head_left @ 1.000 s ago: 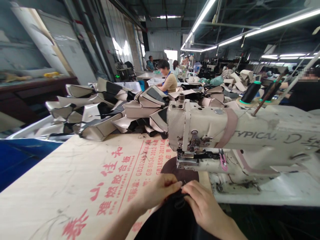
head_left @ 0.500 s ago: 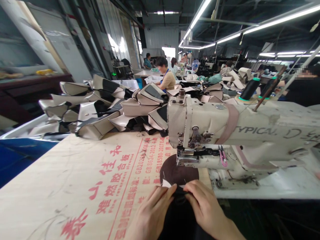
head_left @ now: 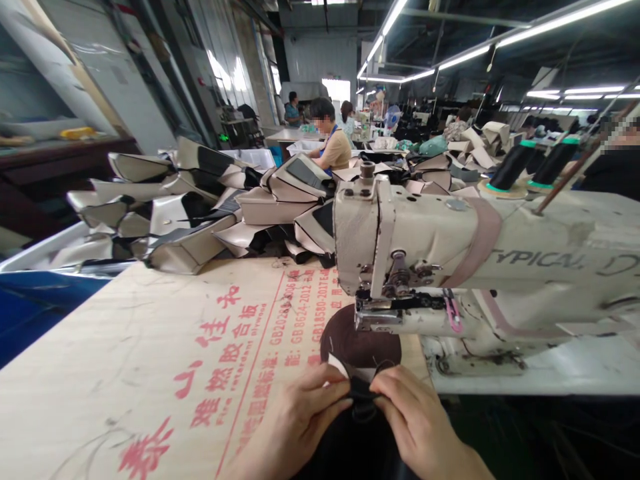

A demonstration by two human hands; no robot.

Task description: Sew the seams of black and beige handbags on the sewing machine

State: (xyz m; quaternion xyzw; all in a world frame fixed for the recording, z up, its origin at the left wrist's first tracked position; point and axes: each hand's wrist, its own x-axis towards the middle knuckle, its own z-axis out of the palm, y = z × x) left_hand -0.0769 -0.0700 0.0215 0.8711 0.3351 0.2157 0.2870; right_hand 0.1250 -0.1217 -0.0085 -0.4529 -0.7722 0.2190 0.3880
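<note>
Between my two hands is a small piece of black and light-beige material [head_left: 362, 388], folded, with a pale corner sticking up. My left hand [head_left: 315, 410] pinches its left side, and my right hand [head_left: 413, 413] pinches its right side. Just beyond the fingers a dark brown roll of tape [head_left: 357, 333] lies flat on the plywood table [head_left: 165, 347]. A cream sewing machine [head_left: 425, 233] stands ahead to the right. Its narrow arm end reaches over the roll's edge. The lower part of the held piece blends with the dark area below my hands.
A heap of beige and black sewn pieces [head_left: 195, 247] covers the table's far side and spills over a white bin at the left. Black thread spools [head_left: 513, 165] stand behind the machine. A co-worker [head_left: 334, 143] sits beyond the heap, and other people are farther back.
My hands have drawn slightly apart on the piece, showing more of its folded black middle and pale corner. The view has shifted a little; roll and machine stay in place.
</note>
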